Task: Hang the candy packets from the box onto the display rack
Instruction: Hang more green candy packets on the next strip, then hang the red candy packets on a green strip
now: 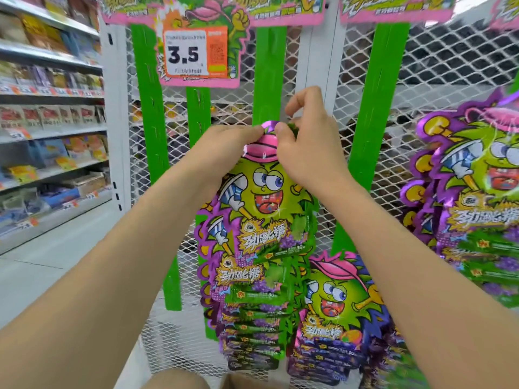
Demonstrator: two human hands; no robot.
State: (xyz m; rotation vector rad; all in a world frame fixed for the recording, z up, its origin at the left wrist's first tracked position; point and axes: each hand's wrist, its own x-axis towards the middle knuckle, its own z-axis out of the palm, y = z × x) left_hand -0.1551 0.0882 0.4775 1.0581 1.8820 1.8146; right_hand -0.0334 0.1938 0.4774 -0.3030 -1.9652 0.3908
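Close in front of the white mesh rack (pixel 421 80), two bare forearms reach up and meet at the head of one candy packet (pixel 264 192). The left hand (pixel 230 141) pinches the packet's pink-and-purple top edge from the left with its fingertips. The right hand (pixel 306 155) pinches the same edge from the right, its other fingers curled above. The packet lies flat against a green hanging strip (pixel 269 71), overlapping a column of like packets (pixel 252 321) hung on the strip below. Just beside that, lower right, sits another bunch (pixel 337 304), and more packets hang at the far right (pixel 477 192). Higher up is an orange price tag (pixel 193 56) reading 3.5. Off to the left, store shelves (pixel 50 113) run back, blurred.
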